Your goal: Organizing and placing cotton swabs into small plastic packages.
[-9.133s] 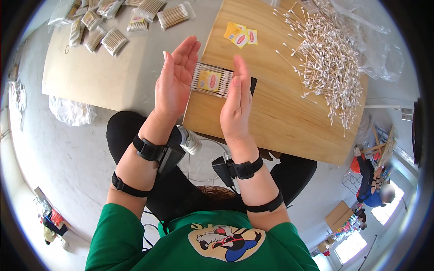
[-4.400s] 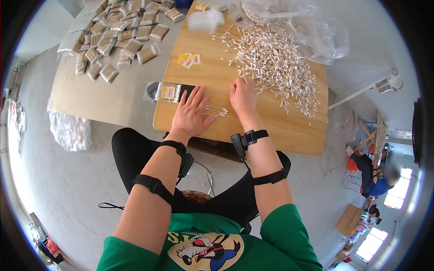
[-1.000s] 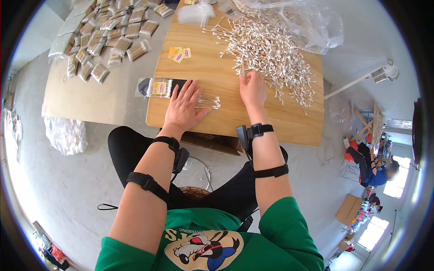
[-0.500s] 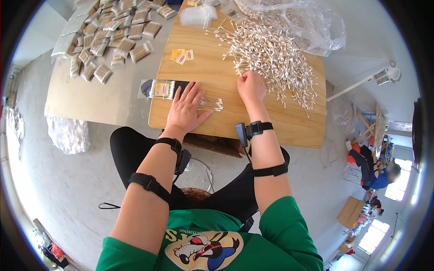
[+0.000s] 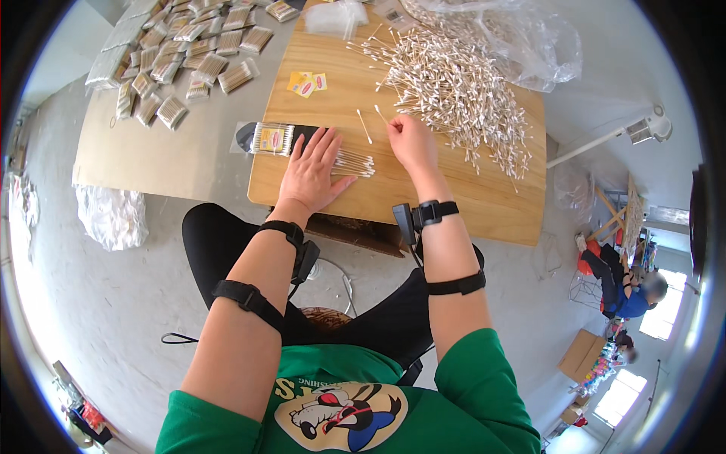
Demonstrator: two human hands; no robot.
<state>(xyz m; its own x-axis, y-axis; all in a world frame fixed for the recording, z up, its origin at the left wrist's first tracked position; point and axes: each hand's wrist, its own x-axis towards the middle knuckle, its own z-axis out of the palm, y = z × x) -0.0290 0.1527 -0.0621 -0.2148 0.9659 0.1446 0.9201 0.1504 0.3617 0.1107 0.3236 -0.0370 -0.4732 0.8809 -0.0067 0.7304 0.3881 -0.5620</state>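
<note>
My left hand [image 5: 311, 169] lies flat with its fingers spread over a small row of cotton swabs [image 5: 354, 163], whose white tips stick out to its right. Its fingertips rest by a black strip [image 5: 301, 144]. A clear packet of swabs with a yellow card [image 5: 272, 139] sits at the strip's left end. My right hand [image 5: 414, 144] is closed in a pinch at the near left edge of the big swab pile [image 5: 454, 91]. One swab [image 5: 380, 113] sticks out from its fingertips. A single loose swab [image 5: 364, 126] lies on the wood between the hands.
Yellow cards [image 5: 305, 83] lie on the wooden board [image 5: 469, 208], with clear bags [image 5: 336, 19] behind them. Many filled swab packets [image 5: 200, 57] are heaped at the far left. A large clear plastic bag [image 5: 548, 57] lies behind the pile. Another person [image 5: 631, 291] sits at the far right.
My right hand has moved slightly left, away from the pile. Two swabs now show apart from the pile, one loose and one at its fingertips. My left hand stays nearly in place.
</note>
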